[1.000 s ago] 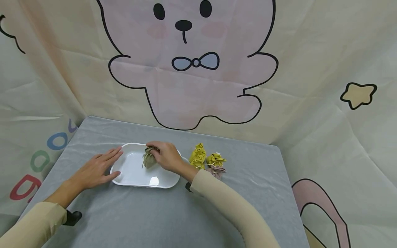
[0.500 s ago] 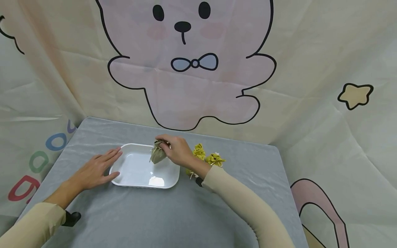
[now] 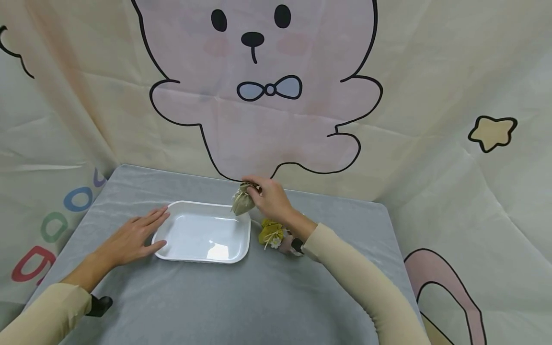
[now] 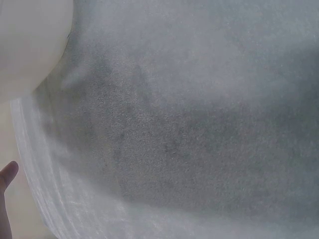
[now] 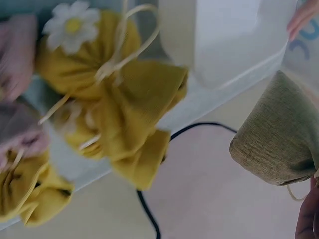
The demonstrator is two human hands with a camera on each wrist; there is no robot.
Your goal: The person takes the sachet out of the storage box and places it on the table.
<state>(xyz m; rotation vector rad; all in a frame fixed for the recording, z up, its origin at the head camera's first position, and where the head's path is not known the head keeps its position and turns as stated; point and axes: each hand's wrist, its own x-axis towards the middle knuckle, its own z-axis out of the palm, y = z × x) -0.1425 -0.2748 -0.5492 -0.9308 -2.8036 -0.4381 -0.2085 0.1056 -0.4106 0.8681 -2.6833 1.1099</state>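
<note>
My right hand (image 3: 264,194) pinches the tied top of a small olive-green cloth pouch (image 3: 242,202) and holds it in the air above the far right corner of the white tray (image 3: 172,238). The pouch (image 5: 279,137) hangs at the right of the right wrist view. My left hand (image 3: 137,233) lies flat on the grey table, its fingers straight and touching the tray's left rim. The tray holds nothing. Yellow pouches (image 3: 270,233) with a daisy lie on the table just right of the tray, under my right forearm; the yellow pouches (image 5: 107,99) fill the right wrist view.
A pinkish pouch (image 3: 286,244) lies beside the yellow ones, partly hidden by my wrist. The grey table (image 3: 241,297) ends at a cartoon-bear backdrop (image 3: 258,96) behind. The left wrist view shows only grey cloth (image 4: 189,124) and a thumb tip.
My right hand has lifted the olive pouch out of the tray and carried it up and to the right, past the tray's far right corner. The left hand has stayed put.
</note>
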